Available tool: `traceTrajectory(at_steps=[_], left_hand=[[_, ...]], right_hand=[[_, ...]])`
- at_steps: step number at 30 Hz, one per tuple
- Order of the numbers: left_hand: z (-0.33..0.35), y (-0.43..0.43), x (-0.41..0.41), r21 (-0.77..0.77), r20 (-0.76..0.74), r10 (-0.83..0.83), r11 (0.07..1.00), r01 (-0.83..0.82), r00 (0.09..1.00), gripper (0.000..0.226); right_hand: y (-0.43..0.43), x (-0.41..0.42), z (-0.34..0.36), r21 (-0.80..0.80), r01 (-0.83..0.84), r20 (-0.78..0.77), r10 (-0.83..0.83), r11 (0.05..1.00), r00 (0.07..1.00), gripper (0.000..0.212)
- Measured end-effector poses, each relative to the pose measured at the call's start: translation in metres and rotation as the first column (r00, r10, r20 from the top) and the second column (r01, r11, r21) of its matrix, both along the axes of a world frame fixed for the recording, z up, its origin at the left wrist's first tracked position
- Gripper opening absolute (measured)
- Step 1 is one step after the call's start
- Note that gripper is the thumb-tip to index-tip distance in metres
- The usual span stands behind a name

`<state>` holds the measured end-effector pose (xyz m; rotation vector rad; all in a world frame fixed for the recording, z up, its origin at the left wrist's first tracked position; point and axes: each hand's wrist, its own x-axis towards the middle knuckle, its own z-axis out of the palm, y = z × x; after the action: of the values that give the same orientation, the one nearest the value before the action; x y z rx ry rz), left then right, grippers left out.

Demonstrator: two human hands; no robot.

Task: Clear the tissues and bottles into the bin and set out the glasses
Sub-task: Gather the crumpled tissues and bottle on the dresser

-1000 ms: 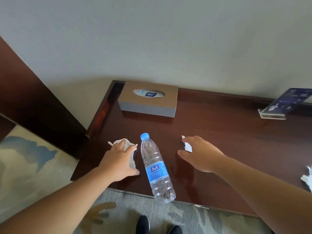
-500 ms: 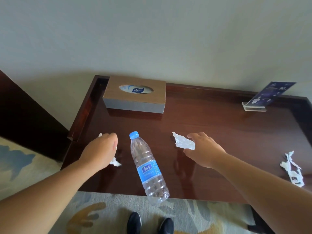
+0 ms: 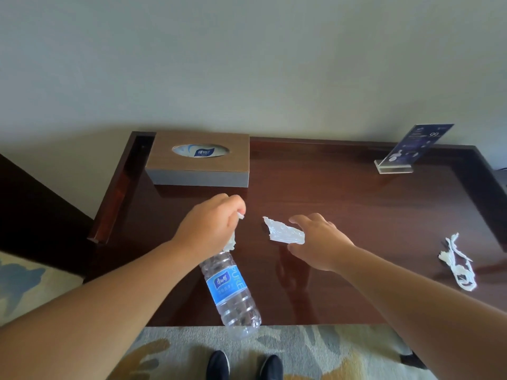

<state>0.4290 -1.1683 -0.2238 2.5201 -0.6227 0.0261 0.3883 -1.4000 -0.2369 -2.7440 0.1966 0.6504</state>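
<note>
A clear plastic water bottle (image 3: pixel 231 293) with a blue label lies on the dark wooden table (image 3: pixel 356 204), its base sticking out over the front edge. My left hand (image 3: pixel 210 224) is closed around a crumpled white tissue (image 3: pixel 231 244) and hovers over the bottle's neck, hiding the cap. My right hand (image 3: pixel 319 241) is open, its fingers touching a flat scrap of white tissue (image 3: pixel 282 231) on the table. Another crumpled tissue (image 3: pixel 456 264) lies near the table's right edge. No bin and no glasses are in view.
A wooden tissue box (image 3: pixel 197 160) stands at the back left of the table. A blue card in a clear acrylic stand (image 3: pixel 406 152) stands at the back right. The table has a raised rim at back and sides. Patterned carpet and my shoes (image 3: pixel 244 366) show below.
My left hand has lifted the crumpled tissue off the table and moved right, over the bottle's neck. My right hand stays at the flat tissue scrap. The camera has swung right.
</note>
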Motion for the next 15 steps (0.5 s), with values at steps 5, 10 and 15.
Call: traceTrajectory(at_steps=[5,10,15], left_hand=[[-0.006,-0.03,-0.001,0.071,-0.036,-0.046,0.996,0.048,0.998,0.03],[-0.013,-0.043,0.001,0.196,0.004,0.032,0.98,-0.032,0.999,0.047],[-0.019,-0.04,0.003,0.176,-0.031,0.037,0.984,-0.031,0.999,0.042]], right_hand=[[-0.008,0.001,-0.01,-0.028,-0.012,-0.08,0.01,1.0,0.997,0.07],[-0.008,0.008,-0.027,-0.021,-0.05,-0.098,0.048,0.999,0.994,0.074],[0.004,0.014,-0.045,-0.069,-0.178,-0.081,0.173,0.982,0.982,0.055]])
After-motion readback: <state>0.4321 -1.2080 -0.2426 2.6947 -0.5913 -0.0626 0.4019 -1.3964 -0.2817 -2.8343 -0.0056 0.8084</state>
